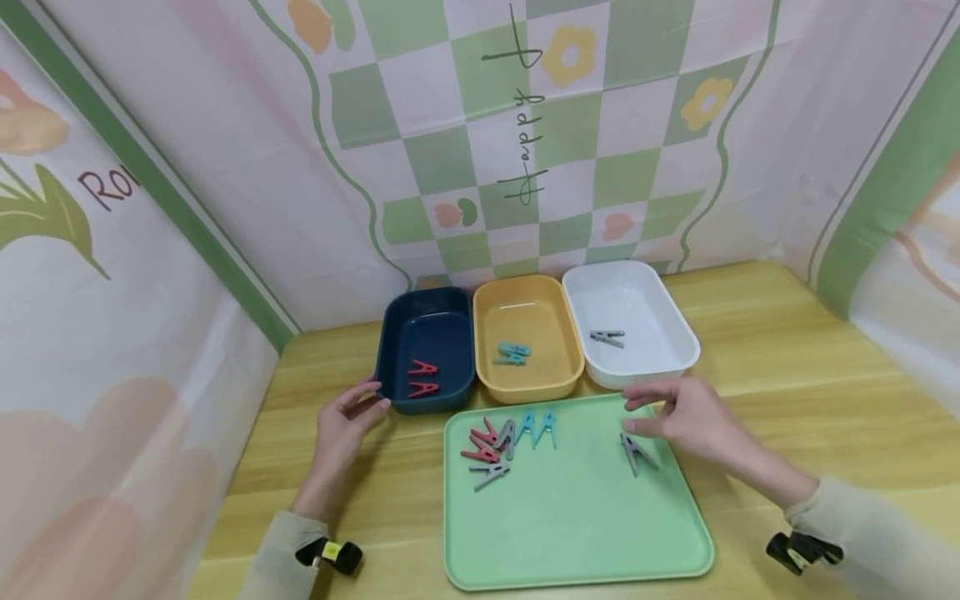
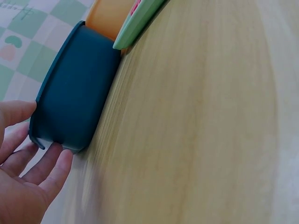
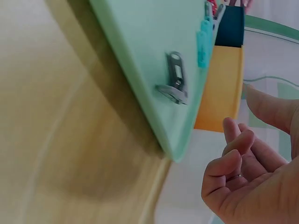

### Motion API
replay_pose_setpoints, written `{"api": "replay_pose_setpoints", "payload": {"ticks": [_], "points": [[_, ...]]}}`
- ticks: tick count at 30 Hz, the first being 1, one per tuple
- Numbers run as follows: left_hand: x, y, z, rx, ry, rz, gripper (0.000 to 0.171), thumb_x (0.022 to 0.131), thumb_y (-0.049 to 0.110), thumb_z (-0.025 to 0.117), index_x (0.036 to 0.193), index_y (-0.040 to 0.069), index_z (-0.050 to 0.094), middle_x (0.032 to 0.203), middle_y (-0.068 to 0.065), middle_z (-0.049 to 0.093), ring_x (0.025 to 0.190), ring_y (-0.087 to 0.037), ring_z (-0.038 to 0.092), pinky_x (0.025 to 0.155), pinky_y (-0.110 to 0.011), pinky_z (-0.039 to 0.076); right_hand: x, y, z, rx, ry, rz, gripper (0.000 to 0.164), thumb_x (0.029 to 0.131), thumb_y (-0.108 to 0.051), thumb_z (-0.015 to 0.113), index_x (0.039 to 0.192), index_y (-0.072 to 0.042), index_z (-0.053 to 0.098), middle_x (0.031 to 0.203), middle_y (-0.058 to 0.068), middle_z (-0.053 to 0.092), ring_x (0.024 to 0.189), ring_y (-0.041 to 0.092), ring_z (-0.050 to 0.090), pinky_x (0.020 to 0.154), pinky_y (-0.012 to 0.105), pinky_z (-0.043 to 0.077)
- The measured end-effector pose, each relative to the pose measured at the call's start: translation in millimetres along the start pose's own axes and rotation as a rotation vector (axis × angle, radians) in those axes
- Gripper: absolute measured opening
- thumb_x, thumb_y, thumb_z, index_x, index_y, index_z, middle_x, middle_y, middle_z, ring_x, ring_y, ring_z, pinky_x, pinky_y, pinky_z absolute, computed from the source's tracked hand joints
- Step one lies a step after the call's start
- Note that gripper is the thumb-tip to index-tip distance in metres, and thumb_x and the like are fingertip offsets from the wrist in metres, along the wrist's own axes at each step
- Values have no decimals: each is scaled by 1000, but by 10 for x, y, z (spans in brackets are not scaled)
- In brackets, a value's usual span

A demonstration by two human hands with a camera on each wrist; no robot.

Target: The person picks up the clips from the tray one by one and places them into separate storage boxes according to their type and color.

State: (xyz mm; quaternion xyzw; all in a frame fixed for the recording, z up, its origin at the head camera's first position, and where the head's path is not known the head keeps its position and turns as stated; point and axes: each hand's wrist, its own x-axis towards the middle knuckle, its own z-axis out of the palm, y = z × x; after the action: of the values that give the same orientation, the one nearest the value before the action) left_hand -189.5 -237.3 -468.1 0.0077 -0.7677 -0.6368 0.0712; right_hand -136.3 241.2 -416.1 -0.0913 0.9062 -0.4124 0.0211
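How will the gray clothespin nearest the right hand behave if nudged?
The gray clothespin looks slim, so probably light. Its splayed V shape suggests sliding rather than rolling. The green tray looks smooth, so some skidding seems possible.

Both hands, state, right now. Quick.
Left hand: open, at a corner of the navy bin.
Right hand: open, empty, near the gray clothespin on the right of the green tray.
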Motion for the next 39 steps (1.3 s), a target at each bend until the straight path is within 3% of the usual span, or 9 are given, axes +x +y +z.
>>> {"api": "replay_pose_setpoints", "payload": {"ticks": [9, 21, 30, 39], "points": [[4, 0, 0, -9, -4, -11, 37, 93, -4, 77, 128, -9, 67, 152, -14, 57, 125, -40, 64, 87, -27, 63, -47, 128, 86, -8, -72, 54, 44, 81, -22, 92, 117, -1, 77, 107, 9, 78, 80, 20, 58, 62, 28, 50], [-1, 10, 8, 1, -2, -23, 37, 93, -4, 77, 129, -7, 68, 152, -13, 56, 125, -39, 64, 87, -26, 62, -17, 174, 178, -37, -72, 79, 36, 75, -9, 93, 108, -2, 79, 99, 6, 77, 94, 26, 68, 75, 37, 55], [-2, -19, -6, 20, 8, -11, 38, 93, -4, 76, 130, -6, 67, 153, -14, 55, 123, -36, 66, 88, -27, 62, 34, 178, 210, -33, -92, 107, 34, 78, -8, 90, 109, -2, 78, 99, 4, 77, 93, 24, 68, 73, 35, 56], [-1, -19, -3, 19, 10, -14, 37, 93, -4, 76, 130, -5, 68, 153, -13, 56, 124, -37, 65, 88, -27, 62, 112, 189, 228, -27, -77, 62, 31, 79, -2, 87, 109, -1, 79, 100, 8, 78, 97, 29, 73, 88, 52, 60]]}}
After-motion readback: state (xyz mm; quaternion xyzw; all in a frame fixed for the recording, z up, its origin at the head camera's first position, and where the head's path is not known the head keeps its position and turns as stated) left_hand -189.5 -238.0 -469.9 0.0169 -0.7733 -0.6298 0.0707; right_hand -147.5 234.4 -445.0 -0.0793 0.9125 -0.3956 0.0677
